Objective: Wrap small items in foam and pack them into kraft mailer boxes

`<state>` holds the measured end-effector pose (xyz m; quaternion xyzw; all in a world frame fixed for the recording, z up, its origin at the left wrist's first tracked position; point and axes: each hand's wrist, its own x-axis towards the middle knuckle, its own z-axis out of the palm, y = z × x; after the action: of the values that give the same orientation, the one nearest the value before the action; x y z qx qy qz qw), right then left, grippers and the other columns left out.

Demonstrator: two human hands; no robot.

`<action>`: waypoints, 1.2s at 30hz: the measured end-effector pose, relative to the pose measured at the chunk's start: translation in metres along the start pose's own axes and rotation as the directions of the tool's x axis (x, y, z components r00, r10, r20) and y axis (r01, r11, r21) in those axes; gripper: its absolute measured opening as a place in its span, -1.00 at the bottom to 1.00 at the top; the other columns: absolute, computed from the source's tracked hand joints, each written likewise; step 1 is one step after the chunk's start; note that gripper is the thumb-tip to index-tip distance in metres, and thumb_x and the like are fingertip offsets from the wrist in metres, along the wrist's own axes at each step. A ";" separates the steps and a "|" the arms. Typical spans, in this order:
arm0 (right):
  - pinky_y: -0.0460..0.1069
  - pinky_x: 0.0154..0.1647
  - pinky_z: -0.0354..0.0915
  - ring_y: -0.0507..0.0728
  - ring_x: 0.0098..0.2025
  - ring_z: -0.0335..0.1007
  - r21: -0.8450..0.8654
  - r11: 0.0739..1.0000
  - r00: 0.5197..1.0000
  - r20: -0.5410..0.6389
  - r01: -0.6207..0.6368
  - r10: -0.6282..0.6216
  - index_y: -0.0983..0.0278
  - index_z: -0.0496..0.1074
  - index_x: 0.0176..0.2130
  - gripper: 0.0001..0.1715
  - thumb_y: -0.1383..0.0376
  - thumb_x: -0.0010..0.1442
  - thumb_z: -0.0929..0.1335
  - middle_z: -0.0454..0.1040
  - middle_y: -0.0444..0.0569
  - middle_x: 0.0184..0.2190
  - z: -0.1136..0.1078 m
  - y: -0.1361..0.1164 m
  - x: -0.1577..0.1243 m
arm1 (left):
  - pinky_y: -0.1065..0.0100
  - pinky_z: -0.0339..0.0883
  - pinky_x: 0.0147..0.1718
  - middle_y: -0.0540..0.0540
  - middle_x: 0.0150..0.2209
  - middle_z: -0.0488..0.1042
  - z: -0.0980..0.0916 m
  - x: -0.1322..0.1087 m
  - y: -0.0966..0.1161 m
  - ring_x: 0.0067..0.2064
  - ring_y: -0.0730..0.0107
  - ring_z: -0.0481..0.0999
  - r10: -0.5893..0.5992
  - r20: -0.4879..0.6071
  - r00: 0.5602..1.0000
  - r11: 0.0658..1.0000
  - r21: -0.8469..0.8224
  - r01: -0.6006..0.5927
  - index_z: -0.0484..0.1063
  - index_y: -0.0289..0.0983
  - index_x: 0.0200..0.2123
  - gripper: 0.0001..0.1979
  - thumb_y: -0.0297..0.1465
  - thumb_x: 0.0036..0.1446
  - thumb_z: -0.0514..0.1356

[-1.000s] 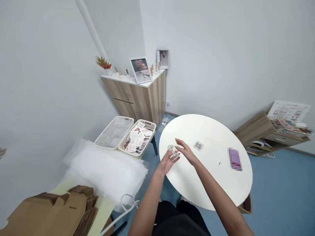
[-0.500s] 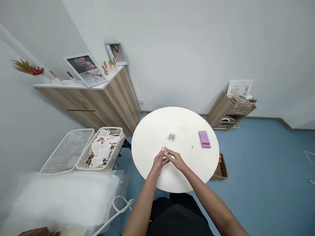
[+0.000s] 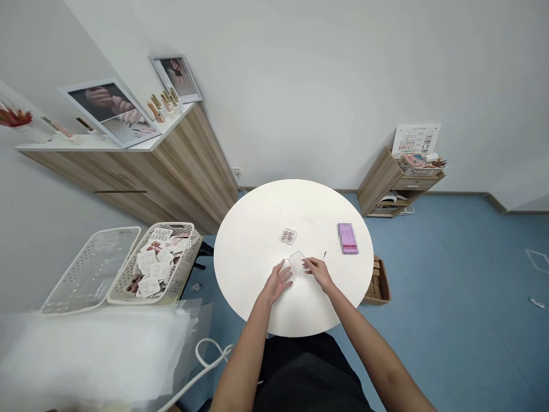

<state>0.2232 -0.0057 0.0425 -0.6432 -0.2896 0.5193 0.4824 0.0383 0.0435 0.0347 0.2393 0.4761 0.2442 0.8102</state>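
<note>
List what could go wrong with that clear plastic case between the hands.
The clear plastic case seems only lightly held between the left hand and the right hand, so it might slip onto the round white table. Being transparent against white, it could then be hard to spot. A slip might also knock the small clear pack lying just ahead of it.

Pale grey walls rise from my blue floor, with a wood-veneer cabinet on my left and a small wooden shelf unit ahead to my right.
</note>
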 end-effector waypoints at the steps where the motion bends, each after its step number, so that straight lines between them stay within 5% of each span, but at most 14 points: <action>1: 0.13 -0.13 0.43 0.19 -0.18 0.49 0.025 0.999 0.998 -0.043 -0.034 0.036 0.23 0.56 -0.32 -0.50 -0.12 -0.05 0.44 0.57 0.04 -0.29 -0.002 0.008 0.005 | 0.12 0.40 -0.02 -0.28 0.20 0.31 -0.001 0.008 -0.004 0.12 0.15 0.44 -0.004 -0.078 0.997 0.999 0.043 0.007 0.18 -0.15 0.23 -0.43 -0.10 0.20 0.08; 4: 0.12 -0.20 0.47 0.18 -0.27 0.52 0.137 0.983 0.982 -0.130 -0.120 0.138 0.24 0.51 -0.38 -0.56 -0.05 -0.10 0.48 0.56 0.02 -0.41 -0.007 0.030 0.015 | 0.16 0.42 -0.06 -0.32 0.12 0.37 -0.005 0.030 -0.010 0.06 0.18 0.48 0.056 -0.259 0.964 0.982 0.191 -0.005 0.27 -0.27 0.13 -0.52 -0.17 0.20 0.08; 9: 0.13 -0.24 0.47 0.22 -0.28 0.53 0.175 0.971 0.976 -0.117 -0.161 0.183 0.24 0.48 -0.37 -0.60 0.01 -0.12 0.49 0.57 0.06 -0.39 -0.013 0.054 0.024 | 0.09 0.31 0.06 -0.28 0.10 0.40 -0.012 0.045 -0.013 0.12 0.17 0.42 0.158 -0.351 0.923 0.959 0.278 -0.058 0.24 -0.25 0.15 -0.49 -0.28 0.13 0.16; 13: 0.16 -0.17 0.40 0.24 -0.23 0.48 -0.143 0.983 0.976 -0.197 -0.119 0.089 0.25 0.50 -0.33 -0.62 0.02 -0.05 0.40 0.54 0.06 -0.31 -0.016 0.065 0.033 | 0.14 0.23 0.14 -0.27 0.15 0.38 -0.020 0.033 -0.014 0.18 0.16 0.37 0.293 -0.389 0.873 0.932 0.318 -0.171 0.36 -0.24 0.08 -0.54 -0.36 0.07 0.22; 16: 0.19 -0.03 0.27 0.29 -0.13 0.38 -0.497 0.867 0.937 -0.314 -0.025 -0.153 0.30 0.51 -0.21 -0.57 0.08 0.00 0.34 0.47 0.13 -0.22 -0.006 0.061 0.045 | 0.17 0.25 0.13 -0.23 0.11 0.43 -0.038 0.012 -0.005 0.14 0.17 0.40 0.407 -0.407 0.818 0.894 0.360 -0.265 0.45 -0.24 -0.02 -0.66 -0.39 0.09 0.20; 18: 0.19 0.01 0.20 0.32 -0.07 0.31 -0.623 0.778 0.918 -0.260 0.078 -0.300 0.32 0.49 -0.12 -0.53 0.11 0.06 0.30 0.42 0.17 -0.18 0.015 0.051 0.054 | 0.19 0.31 0.07 -0.20 0.06 0.46 -0.059 -0.008 0.006 0.09 0.21 0.44 0.561 -0.399 0.725 0.801 0.483 -0.354 0.47 -0.23 -0.05 -0.71 -0.37 0.16 0.13; 21: 0.17 0.02 0.17 0.30 -0.06 0.27 -0.659 0.699 0.910 -0.053 0.276 -0.410 0.31 0.45 -0.07 -0.54 0.12 0.13 0.26 0.38 0.15 -0.15 0.070 0.025 0.063 | 0.17 0.35 0.04 -0.18 0.00 0.46 -0.104 -0.046 0.029 0.05 0.23 0.44 0.819 -0.346 0.457 0.535 0.747 -0.395 0.45 -0.21 -0.05 -0.71 -0.35 0.26 0.01; 24: 0.15 0.01 0.17 0.27 -0.06 0.27 -0.611 0.627 0.855 0.173 0.482 -0.489 0.30 0.43 -0.07 -0.59 0.14 0.18 0.25 0.38 0.12 -0.14 0.147 -0.003 0.067 | 0.07 0.25 0.14 -0.21 0.05 0.41 -0.161 -0.085 0.049 0.13 0.16 0.36 0.924 -0.327 0.200 0.368 0.902 -0.226 0.42 -0.21 0.00 -0.69 -0.36 0.28 -0.01; 26: 0.14 0.01 0.18 0.25 -0.07 0.28 -0.563 0.559 0.786 0.334 0.609 -0.520 0.27 0.41 -0.06 -0.64 0.17 0.22 0.24 0.39 0.09 -0.14 0.202 -0.019 0.067 | 0.01 0.19 0.17 -0.25 0.09 0.38 -0.200 -0.106 0.057 0.17 0.11 0.32 0.942 -0.313 0.122 0.324 0.942 -0.089 0.40 -0.24 0.05 -0.67 -0.37 0.29 -0.02; 29: 0.11 -0.02 0.19 0.24 -0.06 0.25 -0.512 0.431 0.668 0.539 0.743 -0.513 0.24 0.41 -0.06 -0.71 0.23 0.25 0.25 0.41 0.07 -0.12 0.283 -0.040 0.061 | -0.11 0.05 0.24 -0.30 0.13 0.37 -0.251 -0.125 0.061 0.21 0.06 0.29 0.945 -0.299 0.132 0.291 0.953 0.082 0.37 -0.29 0.09 -0.63 -0.39 0.30 -0.05; 33: 0.08 -0.06 0.16 0.24 -0.04 0.23 -0.492 0.216 0.536 0.744 0.843 -0.398 0.23 0.43 -0.07 -0.74 0.28 0.25 0.28 0.42 0.06 -0.11 0.376 -0.060 0.053 | -0.18 -0.09 0.28 -0.29 0.22 0.32 -0.293 -0.130 0.061 0.29 0.01 0.21 0.931 -0.259 0.257 0.218 0.960 0.177 0.28 -0.30 0.19 -0.57 -0.36 0.32 -0.08; 36: 0.09 -0.05 0.12 0.25 0.00 0.19 -0.499 0.025 0.488 0.832 0.866 -0.263 0.24 0.44 -0.09 -0.76 0.29 0.24 0.29 0.42 0.07 -0.09 0.426 -0.066 0.053 | -0.15 -0.10 0.29 -0.26 0.28 0.25 -0.307 -0.127 0.061 0.35 0.02 0.10 0.917 -0.208 0.341 0.156 0.972 0.174 0.23 -0.29 0.24 -0.53 -0.30 0.33 -0.06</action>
<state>-0.1564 0.2010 0.0847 -0.4274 -0.8846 0.1534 0.1062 -0.2988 0.0588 0.0227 0.6341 0.7330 0.2435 0.0364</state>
